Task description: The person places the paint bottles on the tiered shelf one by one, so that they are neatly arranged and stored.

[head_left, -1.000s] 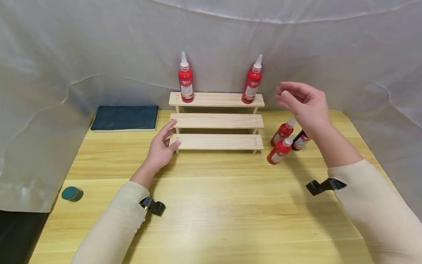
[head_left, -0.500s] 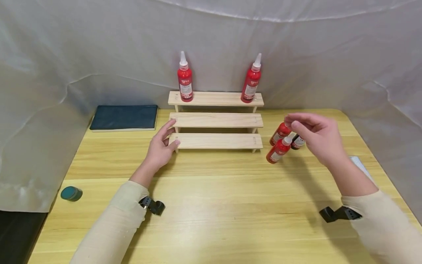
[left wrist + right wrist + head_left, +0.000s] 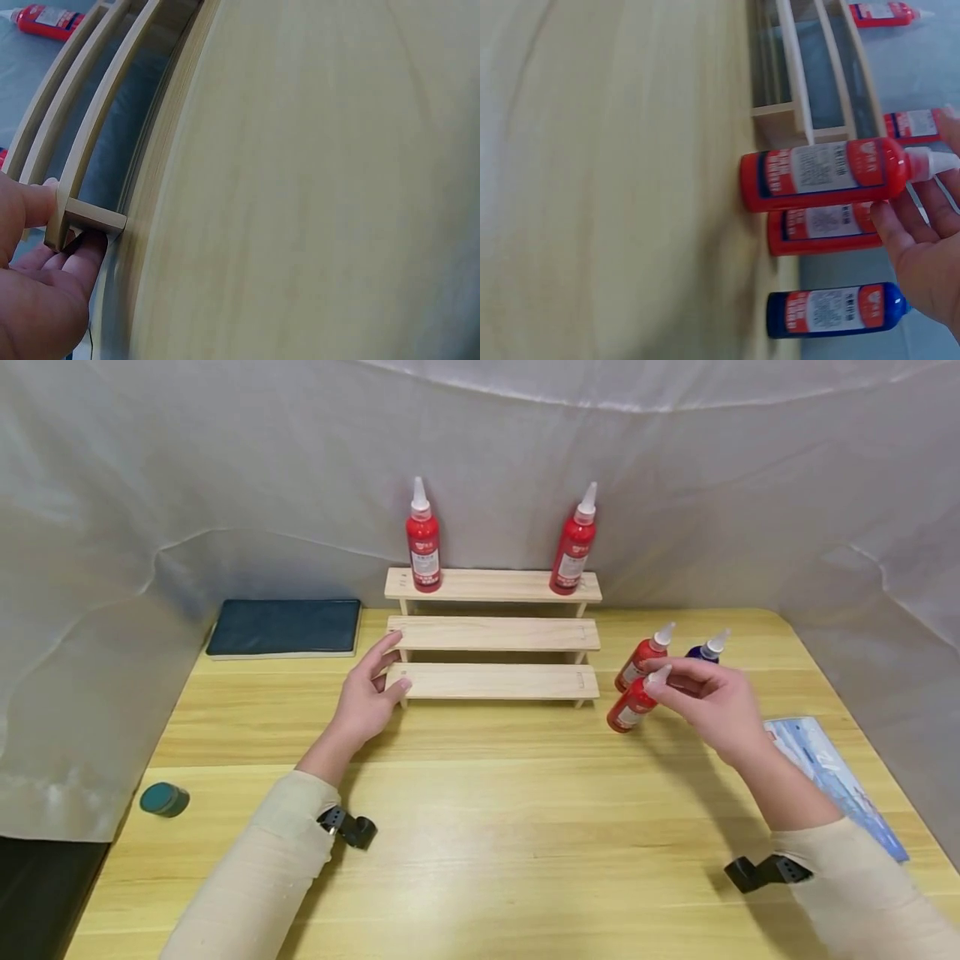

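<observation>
A three-tier wooden stand (image 3: 493,633) stands at the back of the table. My left hand (image 3: 366,697) grips its left end; in the left wrist view the thumb (image 3: 37,202) lies at the board and the fingers (image 3: 86,259) reach underneath. Two red bottles with white nozzles, one left (image 3: 424,550) and one right (image 3: 573,552), stand on the top tier. Right of the stand, my right hand (image 3: 708,697) is curved around the nozzle of the front red bottle (image 3: 632,706), a gap showing in the right wrist view. Behind are another red bottle (image 3: 637,662) and a blue bottle (image 3: 836,311).
A dark blue notebook (image 3: 285,628) lies at the back left. A small teal-lidded jar (image 3: 165,800) is near the left edge. A blue-and-white printed sheet or packet (image 3: 832,777) lies partly under the right forearm. Grey cloth (image 3: 495,460) hangs behind the table.
My right hand has come down from beside the top tier to the front red bottle's nozzle. The printed sheet and the blue bottle's top now show. My left hand stays put.
</observation>
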Motion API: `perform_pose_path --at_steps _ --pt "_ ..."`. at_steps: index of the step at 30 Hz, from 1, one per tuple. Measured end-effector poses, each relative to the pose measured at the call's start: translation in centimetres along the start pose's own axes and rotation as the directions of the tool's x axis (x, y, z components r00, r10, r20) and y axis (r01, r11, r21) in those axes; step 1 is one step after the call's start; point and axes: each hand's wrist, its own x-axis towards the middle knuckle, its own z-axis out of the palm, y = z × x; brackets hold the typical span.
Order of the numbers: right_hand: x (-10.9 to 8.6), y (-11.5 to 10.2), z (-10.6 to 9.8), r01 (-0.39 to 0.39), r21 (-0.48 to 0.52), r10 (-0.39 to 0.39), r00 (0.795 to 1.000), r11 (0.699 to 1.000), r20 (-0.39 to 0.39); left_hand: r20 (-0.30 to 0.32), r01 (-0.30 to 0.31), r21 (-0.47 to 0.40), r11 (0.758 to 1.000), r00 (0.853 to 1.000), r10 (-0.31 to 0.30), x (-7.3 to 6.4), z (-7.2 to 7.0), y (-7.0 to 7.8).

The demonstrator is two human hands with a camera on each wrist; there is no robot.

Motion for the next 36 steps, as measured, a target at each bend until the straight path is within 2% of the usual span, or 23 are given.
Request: perform_pose_path --at_steps 16,26,36 --pt "-0.2 3.0 0.4 0.036 0.054 -0.036 0.999 0.998 -0.001 0.003 -0.009 0.005 1.0 1.0 0.009 0.1 0.0 -0.2" --pt "-0.5 2.8 0.5 0.002 0.09 0.002 0.999 0.996 -0.039 0.01 -0.011 -0.013 1.0 1.0 0.011 0.0 0.0 -0.1" --pt "-0.7 0.9 1.1 -0.018 0.227 0.033 0.997 0.974 -0.066 0.002 -0.015 -0.007 1.0 1.0 0.015 0.1 0.0 -0.2"
